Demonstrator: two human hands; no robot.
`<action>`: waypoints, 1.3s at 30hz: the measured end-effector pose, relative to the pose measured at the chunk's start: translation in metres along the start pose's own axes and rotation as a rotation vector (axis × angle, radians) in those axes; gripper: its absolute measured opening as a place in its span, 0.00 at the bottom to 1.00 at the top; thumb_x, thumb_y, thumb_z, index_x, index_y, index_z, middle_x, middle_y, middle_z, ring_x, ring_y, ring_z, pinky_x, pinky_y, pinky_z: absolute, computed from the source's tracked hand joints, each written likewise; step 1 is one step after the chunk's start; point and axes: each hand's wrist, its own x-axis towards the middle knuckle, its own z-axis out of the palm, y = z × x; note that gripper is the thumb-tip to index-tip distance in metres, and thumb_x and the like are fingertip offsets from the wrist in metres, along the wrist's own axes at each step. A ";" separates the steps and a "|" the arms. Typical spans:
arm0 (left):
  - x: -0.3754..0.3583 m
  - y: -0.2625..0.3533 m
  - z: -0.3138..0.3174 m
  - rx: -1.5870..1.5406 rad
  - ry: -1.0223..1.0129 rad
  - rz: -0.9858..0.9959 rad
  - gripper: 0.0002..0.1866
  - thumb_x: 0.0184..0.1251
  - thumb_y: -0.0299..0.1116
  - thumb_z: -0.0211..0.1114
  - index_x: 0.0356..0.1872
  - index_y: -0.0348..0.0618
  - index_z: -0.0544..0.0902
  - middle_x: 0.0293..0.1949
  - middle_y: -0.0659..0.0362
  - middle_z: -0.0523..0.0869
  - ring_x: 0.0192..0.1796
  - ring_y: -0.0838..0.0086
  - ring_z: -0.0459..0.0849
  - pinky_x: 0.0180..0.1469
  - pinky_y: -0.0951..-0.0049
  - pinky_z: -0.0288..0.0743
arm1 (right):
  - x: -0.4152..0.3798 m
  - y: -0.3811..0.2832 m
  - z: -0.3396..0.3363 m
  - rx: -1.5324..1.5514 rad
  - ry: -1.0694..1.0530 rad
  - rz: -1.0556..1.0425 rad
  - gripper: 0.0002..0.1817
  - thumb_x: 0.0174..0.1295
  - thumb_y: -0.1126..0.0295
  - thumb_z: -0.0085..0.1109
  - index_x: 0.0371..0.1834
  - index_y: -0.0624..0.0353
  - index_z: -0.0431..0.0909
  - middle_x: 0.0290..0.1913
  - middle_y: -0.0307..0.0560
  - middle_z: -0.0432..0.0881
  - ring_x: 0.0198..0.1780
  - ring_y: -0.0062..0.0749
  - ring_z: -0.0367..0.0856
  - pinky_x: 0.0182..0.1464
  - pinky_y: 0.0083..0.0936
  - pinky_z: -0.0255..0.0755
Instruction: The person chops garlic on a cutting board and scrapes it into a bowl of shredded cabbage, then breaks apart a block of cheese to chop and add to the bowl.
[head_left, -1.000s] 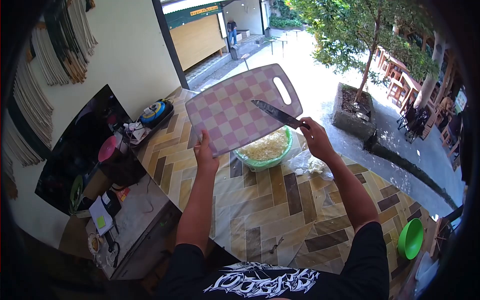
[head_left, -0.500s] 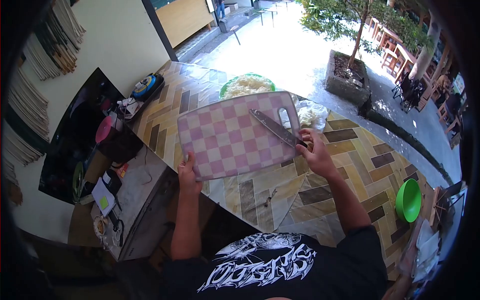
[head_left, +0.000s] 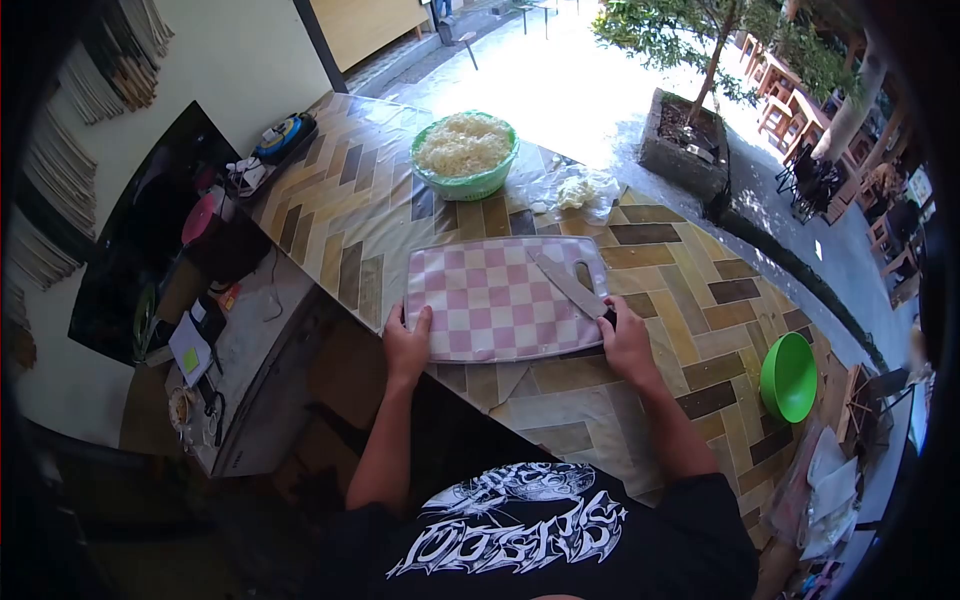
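A pink and white checkered cutting board (head_left: 490, 310) lies on the wood-patterned table (head_left: 560, 405). My left hand (head_left: 407, 340) grips its lower left corner, thumb on top. At the lower right edge, my right hand (head_left: 625, 338) is closed around the dark handle of a knife (head_left: 567, 283) and touches the board. The blade rests flat on the board, pointing up and left, beside the handle slot. Beyond the board stands a green basket (head_left: 466, 186) heaped with pale shredded food (head_left: 463, 143). Right of it, a clear plastic bag (head_left: 602, 205) holds more pale pieces.
An empty green bowl (head_left: 789, 378) sits near the table's right end, with plastic bags (head_left: 832, 490) beside it. On the left are a lower counter (head_left: 262, 400) with papers and scissors, and a dark screen (head_left: 150, 235). A tree planter (head_left: 684, 150) stands outside.
The board has come down and nearer to me, from tilted up to flat on the table, with the knife on it. The basket and the bag now show in full.
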 end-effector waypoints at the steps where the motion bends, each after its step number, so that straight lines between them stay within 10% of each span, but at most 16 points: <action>1: 0.002 -0.008 0.007 0.159 0.047 0.063 0.28 0.73 0.42 0.75 0.64 0.30 0.83 0.58 0.42 0.87 0.60 0.53 0.83 0.68 0.55 0.74 | -0.004 0.002 -0.002 -0.009 0.008 0.005 0.20 0.73 0.70 0.66 0.66 0.60 0.79 0.49 0.67 0.87 0.52 0.67 0.86 0.57 0.54 0.79; 9: -0.012 -0.006 0.042 0.594 0.132 0.138 0.34 0.66 0.44 0.77 0.71 0.38 0.80 0.67 0.43 0.77 0.71 0.46 0.70 0.74 0.45 0.64 | -0.020 0.006 -0.005 -0.202 0.074 -0.110 0.18 0.71 0.70 0.68 0.62 0.60 0.84 0.55 0.61 0.81 0.63 0.59 0.77 0.65 0.48 0.73; 15: -0.013 0.015 0.051 0.689 0.045 0.335 0.35 0.67 0.38 0.74 0.75 0.45 0.76 0.70 0.50 0.77 0.75 0.51 0.69 0.76 0.46 0.61 | 0.015 -0.016 -0.035 -0.433 -0.258 -0.033 0.23 0.66 0.64 0.75 0.63 0.57 0.85 0.59 0.60 0.81 0.65 0.57 0.76 0.70 0.47 0.71; 30: -0.022 0.040 0.084 0.549 -0.121 0.465 0.27 0.69 0.38 0.73 0.68 0.48 0.82 0.72 0.56 0.79 0.79 0.62 0.70 0.75 0.50 0.57 | 0.216 -0.022 0.034 -0.331 0.143 -0.230 0.41 0.64 0.73 0.71 0.83 0.49 0.68 0.66 0.68 0.73 0.69 0.63 0.75 0.72 0.48 0.75; 39: -0.013 0.029 0.079 0.362 -0.117 0.439 0.24 0.67 0.34 0.73 0.65 0.48 0.84 0.68 0.56 0.83 0.76 0.59 0.75 0.75 0.53 0.60 | 0.260 0.011 0.057 -0.398 0.056 -0.235 0.27 0.69 0.70 0.66 0.73 0.44 0.84 0.64 0.65 0.80 0.66 0.59 0.80 0.72 0.45 0.76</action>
